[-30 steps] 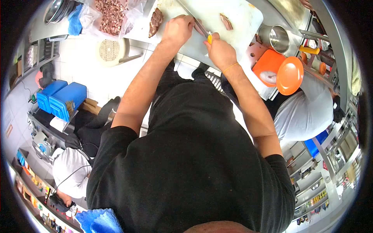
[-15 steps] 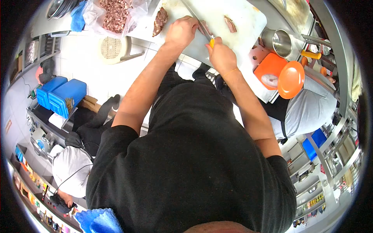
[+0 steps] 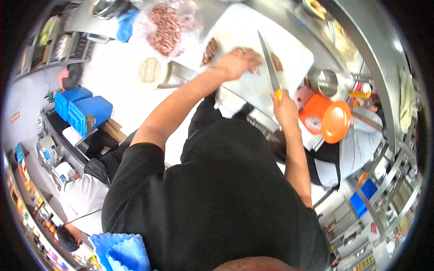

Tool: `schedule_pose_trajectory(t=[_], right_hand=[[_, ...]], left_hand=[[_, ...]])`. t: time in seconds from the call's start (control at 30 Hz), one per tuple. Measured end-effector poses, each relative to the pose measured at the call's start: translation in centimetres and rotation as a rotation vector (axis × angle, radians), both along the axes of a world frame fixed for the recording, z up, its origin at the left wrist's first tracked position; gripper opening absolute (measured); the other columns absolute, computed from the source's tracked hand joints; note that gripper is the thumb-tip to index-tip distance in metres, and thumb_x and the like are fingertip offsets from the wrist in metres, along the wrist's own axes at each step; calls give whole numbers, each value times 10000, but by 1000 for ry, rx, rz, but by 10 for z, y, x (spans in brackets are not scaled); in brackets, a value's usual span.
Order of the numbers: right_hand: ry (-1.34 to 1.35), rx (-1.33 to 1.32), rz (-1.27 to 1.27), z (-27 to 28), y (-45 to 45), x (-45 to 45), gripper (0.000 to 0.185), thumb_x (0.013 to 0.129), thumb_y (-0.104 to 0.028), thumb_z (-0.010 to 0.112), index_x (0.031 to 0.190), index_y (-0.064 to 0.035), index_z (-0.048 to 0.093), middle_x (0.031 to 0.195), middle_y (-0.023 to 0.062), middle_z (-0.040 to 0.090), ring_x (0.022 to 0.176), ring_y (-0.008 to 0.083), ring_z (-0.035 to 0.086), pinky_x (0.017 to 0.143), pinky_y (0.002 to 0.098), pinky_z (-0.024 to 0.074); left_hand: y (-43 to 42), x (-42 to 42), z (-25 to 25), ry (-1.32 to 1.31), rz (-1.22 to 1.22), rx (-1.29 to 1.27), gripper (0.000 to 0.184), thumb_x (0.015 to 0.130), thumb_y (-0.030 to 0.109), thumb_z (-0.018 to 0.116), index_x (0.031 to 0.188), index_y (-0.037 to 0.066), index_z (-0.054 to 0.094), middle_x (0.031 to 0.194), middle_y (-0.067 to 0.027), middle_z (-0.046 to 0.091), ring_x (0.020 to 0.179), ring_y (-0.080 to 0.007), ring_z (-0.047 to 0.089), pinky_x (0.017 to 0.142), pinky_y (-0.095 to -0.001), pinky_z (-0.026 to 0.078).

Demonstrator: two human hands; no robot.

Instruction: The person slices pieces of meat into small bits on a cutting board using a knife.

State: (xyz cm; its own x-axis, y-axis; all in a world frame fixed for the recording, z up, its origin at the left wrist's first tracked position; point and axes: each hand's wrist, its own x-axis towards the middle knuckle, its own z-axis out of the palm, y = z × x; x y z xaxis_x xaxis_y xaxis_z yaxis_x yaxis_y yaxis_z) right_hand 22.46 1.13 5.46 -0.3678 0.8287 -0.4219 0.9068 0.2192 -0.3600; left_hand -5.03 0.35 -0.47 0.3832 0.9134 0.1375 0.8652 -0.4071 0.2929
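My right hand (image 3: 285, 109) grips the yellow handle of a long knife (image 3: 269, 61), its blade pointing up and away over the white cutting board (image 3: 239, 27). To its left, my left hand (image 3: 240, 62) reaches over the board with slightly blurred fingers stretched out, palm down. A small cut piece of meat (image 3: 254, 71) shows just beneath those fingertips; whether they touch it is unclear. Beyond the blade, close to it, lies another strip of meat (image 3: 277, 62). A larger dark chunk of meat (image 3: 209, 51) rests at the board's left edge.
A plastic bag of diced meat (image 3: 165, 31) sits left of the board. On the right stand an orange scale (image 3: 312, 113), an orange plate (image 3: 336, 122) and a metal pot (image 3: 327, 83). A stool (image 3: 150, 70) is below left. People stand on both sides.
The knife has lifted away from the meat and moved right with my right hand. My left hand has loosened from beside the blade, fingers stretching out. The whole view has shifted and tilted.
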Motion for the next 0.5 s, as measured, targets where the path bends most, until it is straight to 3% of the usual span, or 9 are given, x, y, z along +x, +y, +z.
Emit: schedule_pose_trajectory(t=[0.03,0.1,0.13,0.2,0.23,0.27,0.33,0.4,0.5], right_hand=[[17,12,10,-3,-5,8,462,1059,-442,572,1208,-5,560,940,331,724,916,538,698,808,613,537],[65,-10,30,-23,-11,22,497,1063,-485,545,1271,-34,558,926,335,722,877,553,691,782,637,530],[-40,-66,0,-21,-12,19,507,1062,-483,547,1303,-37,545,921,332,721,871,550,692,776,644,528],[19,-27,30,-35,-21,27,508,1060,-460,563,1309,-18,535,930,324,723,864,545,694,774,637,533],[49,-52,18,-31,-24,24,496,1059,-450,566,1280,-6,543,952,324,723,865,540,696,771,632,535],[74,15,30,-34,-28,22,461,1055,-427,582,1234,-3,552,938,319,722,862,536,697,764,625,538],[116,66,43,-46,-31,21,429,1039,-393,613,1181,8,557,905,312,721,848,529,700,749,616,544],[96,98,51,-47,-31,14,433,1029,-382,629,1164,22,554,896,311,721,838,522,705,739,612,549],[59,108,71,-36,-31,-2,427,1021,-378,642,1162,14,545,898,304,727,839,514,713,740,608,552]], left_hand=[[4,-3,7,45,-91,-86,425,877,64,604,1273,154,727,1402,-62,663,1366,-273,587,1179,-432,429],[9,-6,-16,49,-9,-220,382,903,113,602,1263,141,727,1357,-56,686,1350,-262,593,1156,-419,447],[9,-8,-15,135,-35,-143,357,921,151,591,1246,125,735,1281,-55,708,1306,-256,615,1127,-416,465],[4,-11,-21,57,-27,-104,320,985,265,559,1232,243,762,1202,-53,711,1232,-269,640,1081,-432,485],[0,-6,-4,48,50,-212,299,1035,352,543,1218,285,770,1205,-58,712,1192,-298,646,1055,-447,501],[-4,-1,-19,25,146,-157,328,1063,415,526,1220,267,773,1212,-75,705,1159,-322,647,1029,-460,518],[-14,11,-28,-51,332,-152,319,1055,403,550,1199,222,770,1136,-106,698,1101,-330,646,990,-462,530],[-17,22,-39,-16,336,-76,298,1051,359,570,1204,183,756,1045,-103,666,1032,-301,645,932,-452,524],[-24,36,-13,-134,546,-89,271,1018,308,618,1204,159,747,1057,-100,665,1034,-301,646,923,-442,519]])
